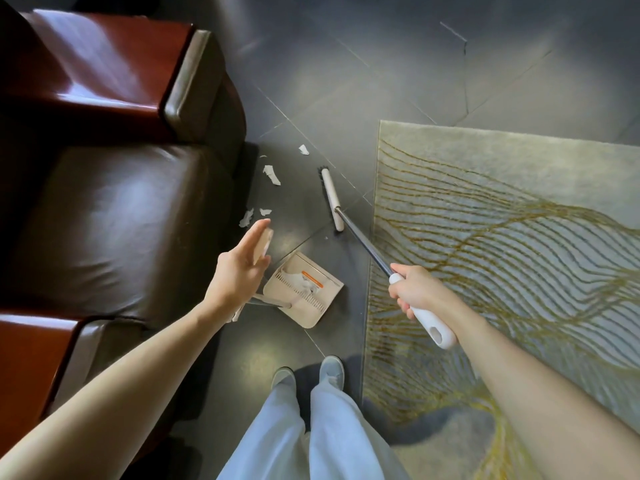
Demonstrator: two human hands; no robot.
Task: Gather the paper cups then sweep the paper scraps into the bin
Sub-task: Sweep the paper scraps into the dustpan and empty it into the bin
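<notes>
Sweeping step. Right grip point(412, 294) curls round the broom handle point(367, 247); left grip point(239, 265), fingers straight, touches the dustpan point(311, 301) post (no cups visible). Next: drag the broom head point(331, 199) across the floor scraps point(272, 174) beside the sofa point(121, 220), toward the pan.

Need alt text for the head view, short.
A person's right hand grips a broom whose head rests on dark floor near white paper scraps beside a leather sofa; the left hand touches the dustpan handle.
</notes>
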